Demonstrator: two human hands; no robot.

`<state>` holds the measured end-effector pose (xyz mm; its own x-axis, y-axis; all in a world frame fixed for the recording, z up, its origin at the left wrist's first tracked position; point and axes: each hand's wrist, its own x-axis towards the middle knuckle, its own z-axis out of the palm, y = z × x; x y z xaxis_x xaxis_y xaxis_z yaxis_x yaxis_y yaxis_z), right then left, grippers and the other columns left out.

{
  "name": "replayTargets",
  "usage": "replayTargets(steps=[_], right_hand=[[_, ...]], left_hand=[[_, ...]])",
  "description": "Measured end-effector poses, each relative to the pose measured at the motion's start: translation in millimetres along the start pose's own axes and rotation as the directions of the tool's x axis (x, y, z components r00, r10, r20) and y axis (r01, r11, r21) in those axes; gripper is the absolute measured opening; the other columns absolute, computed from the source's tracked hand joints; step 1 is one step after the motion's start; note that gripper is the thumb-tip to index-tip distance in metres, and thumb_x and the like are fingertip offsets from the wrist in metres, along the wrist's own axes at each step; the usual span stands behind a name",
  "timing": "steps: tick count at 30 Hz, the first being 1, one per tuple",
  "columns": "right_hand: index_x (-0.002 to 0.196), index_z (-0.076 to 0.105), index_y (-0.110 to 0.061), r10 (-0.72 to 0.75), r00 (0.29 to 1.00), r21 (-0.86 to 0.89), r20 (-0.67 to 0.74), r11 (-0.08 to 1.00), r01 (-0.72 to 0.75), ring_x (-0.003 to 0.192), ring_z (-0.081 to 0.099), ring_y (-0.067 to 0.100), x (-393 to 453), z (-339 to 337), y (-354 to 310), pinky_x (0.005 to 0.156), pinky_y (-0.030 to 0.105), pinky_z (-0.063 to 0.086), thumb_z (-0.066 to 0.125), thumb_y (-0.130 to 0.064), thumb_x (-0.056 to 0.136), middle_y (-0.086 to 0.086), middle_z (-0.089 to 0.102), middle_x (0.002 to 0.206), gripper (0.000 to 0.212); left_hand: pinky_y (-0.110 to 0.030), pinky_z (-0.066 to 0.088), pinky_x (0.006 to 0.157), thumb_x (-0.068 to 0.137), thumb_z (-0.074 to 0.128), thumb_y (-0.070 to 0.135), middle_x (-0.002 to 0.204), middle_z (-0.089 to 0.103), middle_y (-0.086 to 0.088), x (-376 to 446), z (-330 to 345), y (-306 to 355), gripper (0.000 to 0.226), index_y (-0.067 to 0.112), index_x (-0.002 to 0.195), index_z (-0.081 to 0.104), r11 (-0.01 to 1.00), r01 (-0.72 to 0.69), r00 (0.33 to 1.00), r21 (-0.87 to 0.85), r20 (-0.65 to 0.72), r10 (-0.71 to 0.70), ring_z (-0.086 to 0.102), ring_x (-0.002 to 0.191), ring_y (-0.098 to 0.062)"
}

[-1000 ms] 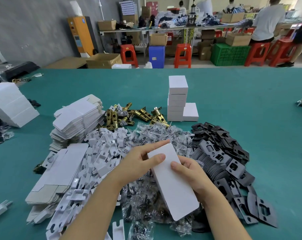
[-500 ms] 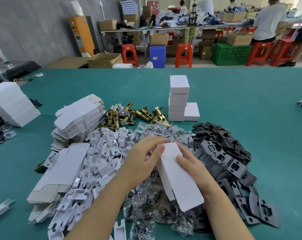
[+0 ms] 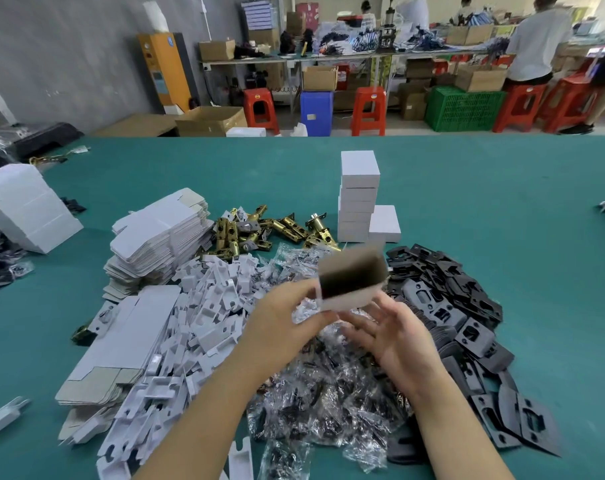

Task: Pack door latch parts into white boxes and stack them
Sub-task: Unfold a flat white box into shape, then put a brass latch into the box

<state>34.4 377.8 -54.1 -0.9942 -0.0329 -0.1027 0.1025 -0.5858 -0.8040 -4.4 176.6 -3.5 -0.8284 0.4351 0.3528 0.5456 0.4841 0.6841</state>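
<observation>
The left hand pinches the light, crushable open box by one edge, the right hand spread loosely beneath; grasp its folded corners.

Matt white card with a grey inner face is seen on the opened box. Glossy brass-coloured metal shows on the latches; crinkled clear plastic on the screw bags; matt black on the plates.
</observation>
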Motion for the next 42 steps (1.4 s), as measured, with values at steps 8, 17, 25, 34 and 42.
replayTargets(steps=[8, 17, 25, 34, 42], right_hand=[[0.135, 0.067, -0.027, -0.09, 0.994, -0.167, 0.06, 0.981, 0.099, 0.118, 0.067, 0.022, -4, 6, 1, 0.092, 0.031, 0.058, 0.094, -0.044, 0.07, 0.011, 0.07, 0.131, 0.073], [0.126, 0.072, -0.026, -0.121, 0.993, -0.222, 0.01, 0.968, 0.12, 0.114, 0.066, 0.026, -6, 8, 0, 0.1, 0.045, 0.054, 0.076, -0.025, 0.087, 0.013, 0.072, 0.126, 0.04], [0.112, 0.078, -0.036, -0.161, 0.98, -0.134, -0.119, 0.98, 0.145, 0.103, 0.072, 0.015, -2, 11, 6, 0.088, 0.033, 0.061, 0.077, -0.028, 0.079, 0.003, 0.076, 0.12, 0.034], [0.125, 0.068, -0.025, -0.147, 0.972, -0.155, -0.182, 0.981, 0.119, 0.107, 0.072, 0.016, 3, 10, 12, 0.095, 0.042, 0.053, 0.081, -0.033, 0.073, 0.003, 0.075, 0.122, 0.054], [0.127, 0.066, -0.027, -0.13, 0.975, -0.19, -0.182, 0.977, 0.094, 0.113, 0.07, 0.019, 8, 4, 15, 0.103, 0.047, 0.052, 0.08, -0.034, 0.073, 0.001, 0.075, 0.123, 0.057]], left_hand=[[-0.018, 0.046, 0.073, 0.076, 0.064, 0.065, 0.098, 0.072, 0.029, 1, -1, -16, 0.032, 0.056, 0.107, 0.066, 0.976, 0.194, 0.949, -0.097, 0.271, -0.162, 0.065, 0.088, 0.007], [-0.003, 0.041, 0.063, 0.079, 0.061, 0.067, 0.093, 0.07, 0.029, 3, -2, -13, 0.03, 0.051, 0.104, 0.064, 0.974, 0.212, 0.937, -0.079, 0.3, -0.179, 0.062, 0.077, 0.01], [-0.01, 0.041, 0.044, 0.101, 0.057, 0.028, 0.072, 0.072, 0.009, 38, -16, -35, 0.017, 0.023, 0.09, 0.07, 0.893, 0.406, 0.913, -0.195, 0.117, -0.39, 0.055, 0.051, 0.004], [-0.04, 0.058, 0.083, 0.098, 0.059, 0.02, 0.124, 0.061, -0.003, 134, -31, -111, 0.033, 0.017, 0.131, 0.06, 0.731, 0.353, 0.935, 0.584, -0.199, -0.293, 0.058, 0.109, -0.022], [-0.044, 0.049, 0.088, 0.092, 0.071, 0.032, 0.121, 0.06, -0.014, 181, -31, -149, 0.041, 0.01, 0.121, 0.052, 0.587, 0.424, 0.902, 0.69, -0.265, -0.341, 0.051, 0.116, -0.033]])
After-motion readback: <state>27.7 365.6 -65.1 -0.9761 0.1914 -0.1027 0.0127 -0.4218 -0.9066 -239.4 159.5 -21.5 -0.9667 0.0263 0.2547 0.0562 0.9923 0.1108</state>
